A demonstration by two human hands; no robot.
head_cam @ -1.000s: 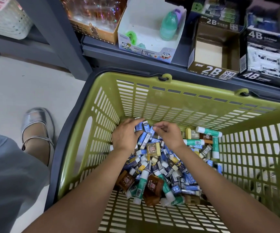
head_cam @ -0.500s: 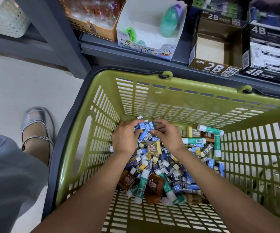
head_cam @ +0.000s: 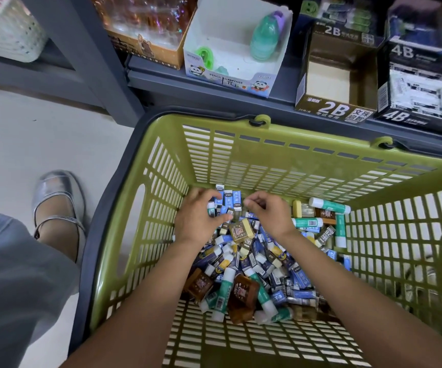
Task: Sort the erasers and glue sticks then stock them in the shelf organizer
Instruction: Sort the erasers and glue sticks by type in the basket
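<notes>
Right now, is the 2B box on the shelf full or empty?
Empty, as far as the view shows: the 2B box stands open-topped on the shelf, and only its bare pale floor shows inside, no erasers.

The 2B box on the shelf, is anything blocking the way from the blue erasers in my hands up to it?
Nothing visible does. The 2B box is open-topped, and only the basket wall rises between it and the blue erasers at your left hand and right hand.

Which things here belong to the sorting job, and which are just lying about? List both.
Job: erasers, glue sticks, basket, 2B box, left hand, right hand.
Lying about: pencil sharpener box, white hamper, silver shoe.
</notes>
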